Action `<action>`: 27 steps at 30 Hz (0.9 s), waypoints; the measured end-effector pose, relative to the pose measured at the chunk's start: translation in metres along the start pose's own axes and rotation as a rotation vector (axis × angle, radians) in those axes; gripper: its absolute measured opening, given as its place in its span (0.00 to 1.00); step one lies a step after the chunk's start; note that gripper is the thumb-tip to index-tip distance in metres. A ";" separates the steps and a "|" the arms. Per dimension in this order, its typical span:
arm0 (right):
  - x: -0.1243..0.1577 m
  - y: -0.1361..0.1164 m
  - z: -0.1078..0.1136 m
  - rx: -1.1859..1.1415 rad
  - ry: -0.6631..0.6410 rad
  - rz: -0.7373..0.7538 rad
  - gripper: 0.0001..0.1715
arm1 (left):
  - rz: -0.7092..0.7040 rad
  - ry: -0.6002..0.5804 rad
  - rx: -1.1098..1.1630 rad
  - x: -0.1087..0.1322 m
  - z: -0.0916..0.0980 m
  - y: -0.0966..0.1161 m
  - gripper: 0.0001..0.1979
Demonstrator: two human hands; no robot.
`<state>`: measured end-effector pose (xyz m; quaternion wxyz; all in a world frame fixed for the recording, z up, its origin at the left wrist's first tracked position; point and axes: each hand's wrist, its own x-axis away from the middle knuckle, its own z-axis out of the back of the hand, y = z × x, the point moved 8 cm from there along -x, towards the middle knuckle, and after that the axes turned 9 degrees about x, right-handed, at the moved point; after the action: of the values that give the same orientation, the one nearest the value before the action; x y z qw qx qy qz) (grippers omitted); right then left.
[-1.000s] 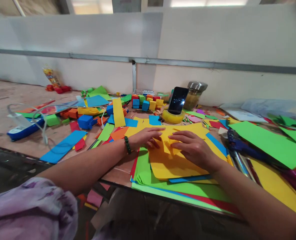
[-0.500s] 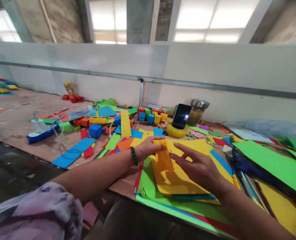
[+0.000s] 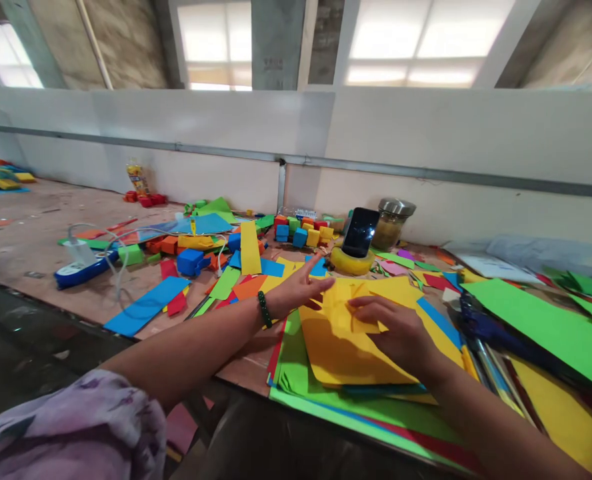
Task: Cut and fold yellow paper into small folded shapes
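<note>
My right hand pinches a small folded piece of yellow paper between thumb and fingers. Just left of it is my left hand, open, its index finger stretched out and the thumb apart, holding nothing. Beneath both hands lies a stack of yellow sheets, on top of larger green sheets with red and blue edges showing. The exact folds of the yellow piece are hard to make out against the yellow below.
A phone leans on a yellow tape roll, before a lidded jar. Small paper cubes sit in rows behind. A power strip with a white cable lies left. Green sheets and pens lie right.
My left hand has let go of the folded yellow paper and opened, its index finger pointing away. My right hand has closed on the piece, which has turned and shifted slightly right.
</note>
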<state>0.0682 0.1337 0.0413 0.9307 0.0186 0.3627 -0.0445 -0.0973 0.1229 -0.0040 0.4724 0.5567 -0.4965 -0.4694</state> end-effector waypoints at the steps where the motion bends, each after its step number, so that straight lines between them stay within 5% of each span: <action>1: 0.000 0.006 0.003 -0.013 0.039 -0.043 0.15 | -0.010 -0.003 0.014 0.001 0.001 0.003 0.39; 4: 0.002 0.016 0.009 -0.003 0.099 -0.127 0.13 | -0.111 -0.100 -0.085 0.001 -0.004 0.012 0.38; 8: -0.001 0.009 0.007 0.019 0.046 -0.049 0.16 | -0.309 -0.283 -0.297 0.007 -0.021 0.017 0.40; 15: -0.005 -0.009 0.001 0.163 -0.085 0.097 0.30 | -0.419 -0.273 -0.596 0.015 -0.032 0.018 0.29; 19: -0.005 -0.005 0.006 0.087 -0.035 0.043 0.28 | -0.332 -0.235 -0.480 0.004 -0.026 0.012 0.15; 27: 0.000 0.023 0.013 -0.161 0.137 -0.214 0.09 | -0.211 -0.218 -0.113 -0.005 -0.019 0.003 0.15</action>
<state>0.0789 0.1560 0.0513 0.8922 -0.0920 0.4276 -0.1128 -0.0786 0.1285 0.0011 0.3944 0.5242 -0.4565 -0.6011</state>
